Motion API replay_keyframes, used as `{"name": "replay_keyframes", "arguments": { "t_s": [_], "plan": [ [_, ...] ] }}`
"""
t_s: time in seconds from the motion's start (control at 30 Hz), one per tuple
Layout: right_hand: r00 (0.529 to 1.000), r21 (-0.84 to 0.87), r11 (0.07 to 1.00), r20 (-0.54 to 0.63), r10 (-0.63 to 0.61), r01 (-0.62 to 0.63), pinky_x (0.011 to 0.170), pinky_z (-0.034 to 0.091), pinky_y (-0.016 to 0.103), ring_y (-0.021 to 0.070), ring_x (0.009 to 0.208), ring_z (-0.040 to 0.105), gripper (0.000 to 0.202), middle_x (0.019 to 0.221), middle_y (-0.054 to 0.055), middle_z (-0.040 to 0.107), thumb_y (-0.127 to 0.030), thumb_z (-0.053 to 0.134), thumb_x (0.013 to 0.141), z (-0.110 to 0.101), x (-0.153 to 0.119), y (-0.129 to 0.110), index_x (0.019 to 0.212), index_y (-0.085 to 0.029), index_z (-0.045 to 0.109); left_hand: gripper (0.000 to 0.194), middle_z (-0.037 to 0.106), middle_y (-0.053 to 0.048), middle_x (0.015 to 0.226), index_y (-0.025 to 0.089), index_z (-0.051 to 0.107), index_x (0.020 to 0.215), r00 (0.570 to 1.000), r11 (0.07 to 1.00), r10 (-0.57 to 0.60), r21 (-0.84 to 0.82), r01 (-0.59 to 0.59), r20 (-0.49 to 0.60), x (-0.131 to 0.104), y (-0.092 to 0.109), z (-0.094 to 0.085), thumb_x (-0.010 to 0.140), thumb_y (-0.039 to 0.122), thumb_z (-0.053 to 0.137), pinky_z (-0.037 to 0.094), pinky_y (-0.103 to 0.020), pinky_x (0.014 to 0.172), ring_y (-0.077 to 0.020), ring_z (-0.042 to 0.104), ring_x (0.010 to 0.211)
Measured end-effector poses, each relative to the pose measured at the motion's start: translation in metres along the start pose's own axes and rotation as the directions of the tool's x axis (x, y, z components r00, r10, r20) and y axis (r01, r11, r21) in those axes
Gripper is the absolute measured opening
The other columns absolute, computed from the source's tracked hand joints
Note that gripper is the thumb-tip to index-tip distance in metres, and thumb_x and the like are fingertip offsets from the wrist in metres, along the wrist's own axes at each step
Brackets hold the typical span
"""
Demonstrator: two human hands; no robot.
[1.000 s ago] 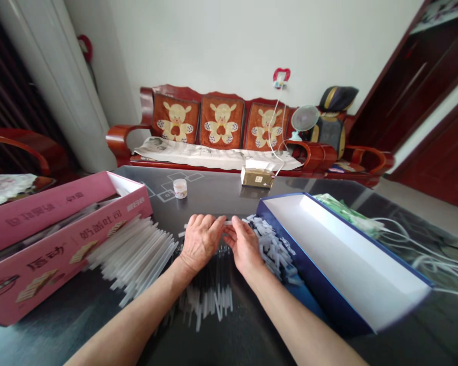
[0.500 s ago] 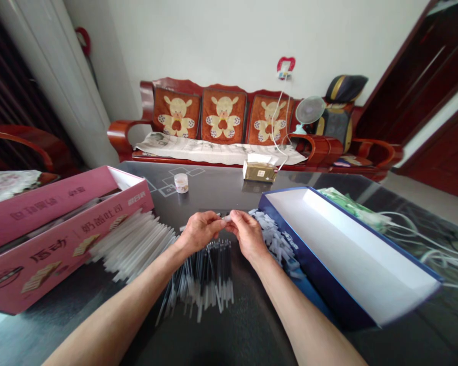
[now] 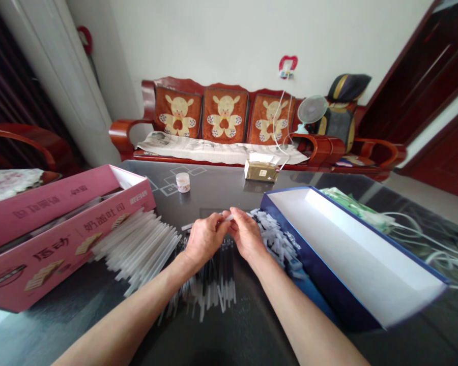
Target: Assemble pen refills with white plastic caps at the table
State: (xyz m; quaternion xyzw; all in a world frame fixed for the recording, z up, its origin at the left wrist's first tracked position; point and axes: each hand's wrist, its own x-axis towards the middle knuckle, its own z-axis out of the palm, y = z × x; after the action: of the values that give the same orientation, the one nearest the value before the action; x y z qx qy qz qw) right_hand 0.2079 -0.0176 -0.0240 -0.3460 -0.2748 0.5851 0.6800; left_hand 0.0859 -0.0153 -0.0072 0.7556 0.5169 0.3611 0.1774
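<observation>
My left hand (image 3: pixel 206 237) and my right hand (image 3: pixel 247 235) meet over the middle of the table, fingertips pinched. Between them shows a small white plastic piece (image 3: pixel 228 217), mostly covered by the fingers; both hands seem to grip it. Below my left hand lies a bundle of thin sticks (image 3: pixel 209 295), dark at the far part and pale, translucent at the near ends. Left of it is a stack of whitish translucent tubes (image 3: pixel 139 249). A heap of small white plastic pieces (image 3: pixel 277 239) lies just right of my right hand.
A pink cardboard box (image 3: pixel 72 229) stands at the left, a blue-rimmed open box (image 3: pixel 351 254) at the right. Farther back on the dark table (image 3: pixel 217 185) are a small white jar (image 3: pixel 182 182) and a tissue box (image 3: pixel 261 171). White cables (image 3: pixel 412 231) lie far right.
My left hand has shifted slightly right and turned, its fingers closer to my right hand. The white piece is more covered now. The camera view has moved slightly.
</observation>
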Motion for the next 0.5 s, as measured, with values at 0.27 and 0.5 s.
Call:
{"name": "replay_keyframes", "arguments": {
  "t_s": [0.27, 0.5],
  "plan": [
    [0.998, 0.069, 0.997, -0.044, -0.035, 0.038, 0.059, 0.050, 0.024, 0.0129, 0.063, 0.064, 0.023, 0.071, -0.001, 0.071, -0.032, 0.079, 0.060, 0.0056, -0.0028, 0.0060, 0.072, -0.019, 0.066, 0.019, 0.062, -0.006, 0.083, 0.016, 0.059, 0.083, 0.977, 0.947, 0.193, 0.279, -0.160, -0.095, -0.0069, -0.0041, 0.0087, 0.089, 0.030, 0.046, 0.044, -0.024, 0.062, -0.0157, 0.061, 0.071],
    [0.998, 0.052, 0.997, 0.013, -0.060, 0.059, 0.062, 0.051, 0.026, 0.0142, 0.066, 0.065, 0.021, 0.071, 0.001, 0.071, -0.033, 0.078, 0.063, 0.0042, -0.0010, -0.0014, 0.072, -0.018, 0.066, 0.020, 0.056, 0.002, 0.053, 0.017, 0.062, 0.079, 0.999, 0.984, -0.022, -0.174, 0.027, 0.031, -0.0017, 0.0023, 0.0032, 0.084, 0.035, 0.052, 0.039, -0.022, 0.053, -0.0113, 0.054, 0.050]
  ]
}}
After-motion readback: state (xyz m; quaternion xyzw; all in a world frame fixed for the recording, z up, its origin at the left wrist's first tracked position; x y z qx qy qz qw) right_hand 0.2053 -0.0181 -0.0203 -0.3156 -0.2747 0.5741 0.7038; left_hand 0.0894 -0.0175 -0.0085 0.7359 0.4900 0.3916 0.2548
